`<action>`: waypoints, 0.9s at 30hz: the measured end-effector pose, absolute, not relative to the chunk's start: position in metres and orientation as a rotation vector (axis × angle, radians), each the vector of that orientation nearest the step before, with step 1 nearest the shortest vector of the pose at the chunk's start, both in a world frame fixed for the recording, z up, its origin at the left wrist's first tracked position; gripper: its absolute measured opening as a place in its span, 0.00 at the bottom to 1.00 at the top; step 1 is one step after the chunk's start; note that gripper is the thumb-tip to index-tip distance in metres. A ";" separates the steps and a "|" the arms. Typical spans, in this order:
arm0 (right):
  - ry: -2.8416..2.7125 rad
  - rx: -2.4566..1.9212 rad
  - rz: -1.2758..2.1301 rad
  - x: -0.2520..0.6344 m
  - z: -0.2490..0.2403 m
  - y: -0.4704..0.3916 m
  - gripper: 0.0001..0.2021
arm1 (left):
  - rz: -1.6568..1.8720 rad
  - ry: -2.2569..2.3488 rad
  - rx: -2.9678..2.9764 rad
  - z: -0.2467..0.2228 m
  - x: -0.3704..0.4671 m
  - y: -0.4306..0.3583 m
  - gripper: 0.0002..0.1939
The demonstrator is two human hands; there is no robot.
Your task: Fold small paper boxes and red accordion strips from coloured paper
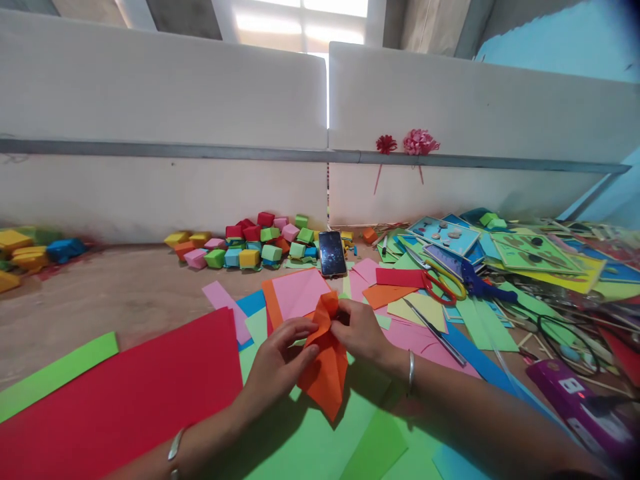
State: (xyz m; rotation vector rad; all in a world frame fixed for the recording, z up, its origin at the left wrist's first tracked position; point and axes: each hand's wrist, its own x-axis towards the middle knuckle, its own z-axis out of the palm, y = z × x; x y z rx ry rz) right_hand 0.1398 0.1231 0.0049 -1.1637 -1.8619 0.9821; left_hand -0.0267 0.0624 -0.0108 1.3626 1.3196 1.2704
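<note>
A partly folded piece of orange paper is held up between my two hands, its pointed end hanging down and its top crumpled into folds. My left hand pinches the paper's left side between thumb and fingers. On the upper right, my right hand grips the folds, its fingertips partly hidden behind the paper. Below lie green sheets, with a large red sheet to the left. Pink paper and other coloured pieces lie just beyond my hands.
A phone leans beyond the paper, beside several small coloured paper boxes. To the right lie scissors, a metal pen-like tool, a blue glue gun and a purple device. Paper flowers hang on the white panel.
</note>
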 end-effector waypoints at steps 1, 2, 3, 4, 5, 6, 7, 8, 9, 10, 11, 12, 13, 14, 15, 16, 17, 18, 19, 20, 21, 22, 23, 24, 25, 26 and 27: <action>-1.880 -1.138 0.986 0.140 0.005 0.123 0.11 | 1.255 1.329 1.381 -0.011 -0.027 0.063 0.15; -1.905 -1.106 0.985 0.140 0.005 0.122 0.12 | 1.250 1.339 1.387 -0.011 -0.027 0.063 0.15; -1.934 -1.073 0.982 0.140 0.006 0.122 0.12 | 1.253 1.343 1.386 -0.010 -0.027 0.063 0.15; -1.958 -1.045 0.984 0.140 0.006 0.121 0.11 | 1.262 1.341 1.378 -0.010 -0.027 0.064 0.16; -1.973 -1.025 0.992 0.140 0.007 0.120 0.11 | 1.272 1.331 1.365 -0.010 -0.026 0.064 0.16; -1.975 -1.016 1.002 0.140 0.007 0.119 0.10 | 1.278 1.316 1.351 -0.009 -0.026 0.064 0.17; -1.969 -1.014 1.011 0.140 0.008 0.118 0.09 | 1.279 1.298 1.331 -0.009 -0.025 0.063 0.18; -1.959 -1.021 1.015 0.140 0.008 0.118 0.09 | 1.278 1.280 1.298 -0.007 -0.024 0.063 0.19; -1.951 -1.028 1.006 0.140 0.009 0.117 0.09 | 1.289 1.262 1.240 -0.006 -0.023 0.062 0.19; -1.949 -1.030 0.985 0.140 0.009 0.117 0.10 | 1.317 1.242 1.154 -0.004 -0.022 0.062 0.20; -1.946 -1.023 0.954 0.140 0.009 0.117 0.11 | 1.345 1.217 1.051 -0.002 -0.021 0.061 0.21; -1.940 -1.004 0.923 0.140 0.010 0.117 0.12 | 1.368 1.190 0.939 0.000 -0.020 0.061 0.22; -1.928 -0.973 0.897 0.141 0.010 0.117 0.14 | 1.374 1.162 0.831 0.002 -0.019 0.061 0.22; -1.914 -0.936 0.877 0.141 0.010 0.117 0.14 | 1.357 1.131 0.739 0.004 -0.018 0.061 0.23; -1.899 -0.901 0.863 0.141 0.011 0.118 0.14 | 1.326 1.100 0.669 0.005 -0.017 0.061 0.23; -1.883 -0.876 0.856 0.141 0.010 0.118 0.15 | 1.282 1.067 0.619 0.005 -0.017 0.061 0.22; -1.872 -0.861 0.853 0.141 0.010 0.118 0.15 | 1.246 1.034 0.582 0.005 -0.016 0.062 0.22; -1.866 -0.851 0.857 0.141 0.010 0.117 0.15 | 1.228 1.005 0.560 0.005 -0.016 0.062 0.21; -1.861 -0.846 0.867 0.141 0.009 0.117 0.15 | 1.222 0.986 0.552 0.004 -0.016 0.062 0.21; -1.862 -0.841 0.881 0.142 0.009 0.117 0.14 | 1.228 0.979 0.560 0.003 -0.016 0.062 0.20; -1.870 -0.830 0.899 0.142 0.008 0.117 0.14 | 1.238 0.983 0.576 0.002 -0.016 0.062 0.19; -1.886 -0.815 0.916 0.143 0.008 0.116 0.13 | 1.249 0.991 0.595 0.001 -0.016 0.062 0.19; -1.906 -0.799 0.923 0.144 0.008 0.116 0.13 | 1.256 0.999 0.611 0.000 -0.016 0.062 0.19; -1.930 -0.785 0.915 0.144 0.009 0.115 0.12 | 1.253 1.003 0.625 -0.001 -0.017 0.062 0.19; -1.950 -0.777 0.888 0.145 0.009 0.114 0.12 | 1.248 1.002 0.632 -0.001 -0.017 0.062 0.19; -1.966 -0.774 0.852 0.145 0.010 0.113 0.13 | 1.237 0.989 0.635 -0.002 -0.017 0.062 0.19; -1.975 -0.775 0.815 0.145 0.010 0.112 0.13 | 1.213 0.962 0.634 -0.002 -0.017 0.061 0.19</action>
